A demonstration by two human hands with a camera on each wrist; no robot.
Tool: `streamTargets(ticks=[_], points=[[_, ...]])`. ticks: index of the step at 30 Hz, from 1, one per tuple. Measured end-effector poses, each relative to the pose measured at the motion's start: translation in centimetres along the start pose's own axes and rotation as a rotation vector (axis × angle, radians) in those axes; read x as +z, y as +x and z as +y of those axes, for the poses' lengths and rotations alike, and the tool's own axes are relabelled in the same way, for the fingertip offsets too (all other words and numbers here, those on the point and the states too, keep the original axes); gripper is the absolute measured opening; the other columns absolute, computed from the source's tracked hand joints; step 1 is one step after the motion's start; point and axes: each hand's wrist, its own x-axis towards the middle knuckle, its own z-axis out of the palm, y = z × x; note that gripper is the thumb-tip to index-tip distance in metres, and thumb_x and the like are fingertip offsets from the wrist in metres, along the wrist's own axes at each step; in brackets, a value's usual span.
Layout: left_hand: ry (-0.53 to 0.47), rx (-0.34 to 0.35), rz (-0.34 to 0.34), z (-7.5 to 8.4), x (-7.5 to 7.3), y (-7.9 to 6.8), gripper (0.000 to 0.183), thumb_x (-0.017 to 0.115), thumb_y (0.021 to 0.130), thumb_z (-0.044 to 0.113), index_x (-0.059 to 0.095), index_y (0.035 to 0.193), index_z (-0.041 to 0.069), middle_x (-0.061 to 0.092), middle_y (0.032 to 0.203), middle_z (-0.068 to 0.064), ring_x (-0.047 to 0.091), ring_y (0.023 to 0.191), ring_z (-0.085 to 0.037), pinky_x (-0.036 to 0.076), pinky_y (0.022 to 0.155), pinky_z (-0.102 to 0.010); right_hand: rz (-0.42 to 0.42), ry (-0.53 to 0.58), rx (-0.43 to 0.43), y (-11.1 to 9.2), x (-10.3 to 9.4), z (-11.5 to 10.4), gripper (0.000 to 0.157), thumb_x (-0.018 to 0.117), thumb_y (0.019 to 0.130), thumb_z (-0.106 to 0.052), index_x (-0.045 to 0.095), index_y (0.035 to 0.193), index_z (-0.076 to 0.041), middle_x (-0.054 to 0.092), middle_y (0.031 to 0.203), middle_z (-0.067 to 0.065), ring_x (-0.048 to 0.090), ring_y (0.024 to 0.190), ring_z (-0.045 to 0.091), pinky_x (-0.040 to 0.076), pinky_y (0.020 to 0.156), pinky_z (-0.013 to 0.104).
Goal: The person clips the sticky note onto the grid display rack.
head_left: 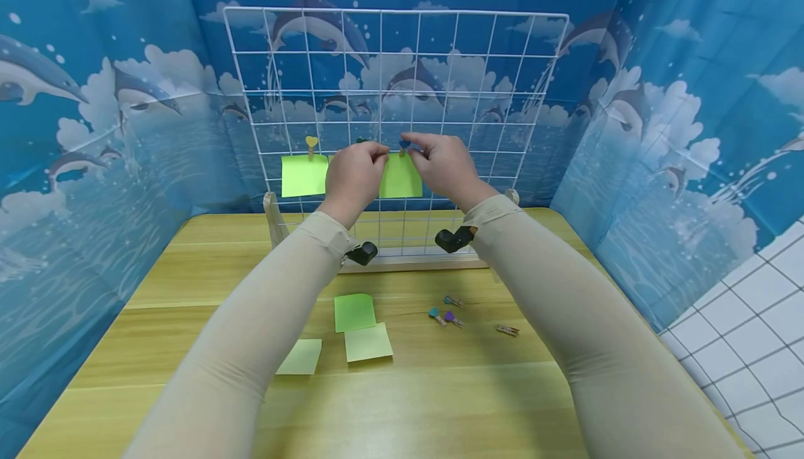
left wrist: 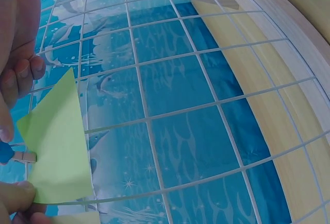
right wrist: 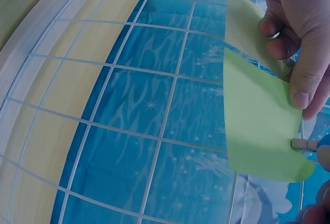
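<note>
Green sticky note [head_left: 400, 177] hangs against the white wire grid [head_left: 496, 82], near its lower middle, and both your hands meet at its top edge. Your left hand [head_left: 354, 174] pinches the paper's upper left corner. Your right hand [head_left: 444, 164] pinches a small blue-headed wooden clip [head_left: 405, 145] onto the note. Another green note [head_left: 304, 175] hangs clipped further left. More notes [head_left: 354, 311] and spare clips [head_left: 447, 316] lie on the wooden table [head_left: 440, 389].
</note>
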Motion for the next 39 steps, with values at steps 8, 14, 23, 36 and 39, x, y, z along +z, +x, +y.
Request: streamTargets(ticks=[8,14,23,36,39], points=[[0.005,0.027,-0.012,-0.2,-0.1,-0.2,0.032,0.057,0.111,0.027,0.073,0.135,0.016,0.079,0.118,-0.004,0.062,0.068,-0.018,0.047,0.059,-0.032,-0.024,0.030,0.026,-0.1,-0.2,-0.1,0.041,0.049,0.113,-0.024,0.058,0.152,-0.025,0.040,0.057,0.002,0.033,0.047,0.018,0.030,0.050,0.031],[0.010,0.042,0.005,-0.3,-0.1,-0.4,0.031,0.057,0.111,0.026,0.073,0.135,0.018,0.078,0.122,-0.004,0.064,0.072,-0.016,0.049,0.061,-0.031,-0.031,0.035,0.033,-0.2,-0.3,-0.2,0.042,0.050,0.112,-0.023,0.057,0.153,-0.025,0.039,0.057,0.002,0.033,0.048,0.018,0.029,0.050,0.031],[0.006,0.056,0.019,-0.3,-0.2,-0.7,0.030,0.059,0.110,0.026,0.073,0.135,0.017,0.078,0.121,-0.004,0.067,0.078,-0.017,0.052,0.063,-0.032,-0.054,0.048,0.031,-0.3,-0.5,-0.1,0.044,0.050,0.112,-0.021,0.054,0.155,-0.026,0.039,0.056,0.003,0.029,0.048,0.018,0.027,0.049,0.031],[0.114,0.093,0.038,0.0,-0.9,-1.3,0.030,0.061,0.109,0.028,0.073,0.134,0.018,0.074,0.116,-0.005,0.070,0.093,-0.020,0.058,0.068,-0.035,-0.063,0.044,-0.007,-1.2,-1.2,0.0,0.048,0.052,0.111,-0.022,0.049,0.159,-0.028,0.038,0.053,0.001,0.029,0.043,0.017,0.028,0.047,0.032],[0.122,0.098,0.042,0.0,-1.1,-1.5,0.031,0.062,0.108,0.028,0.073,0.135,0.018,0.073,0.116,-0.005,0.069,0.090,-0.020,0.057,0.067,-0.035,-0.063,0.035,-0.022,-1.5,-1.4,0.0,0.049,0.053,0.111,-0.021,0.049,0.159,-0.027,0.038,0.052,0.001,0.029,0.043,0.017,0.029,0.047,0.032]])
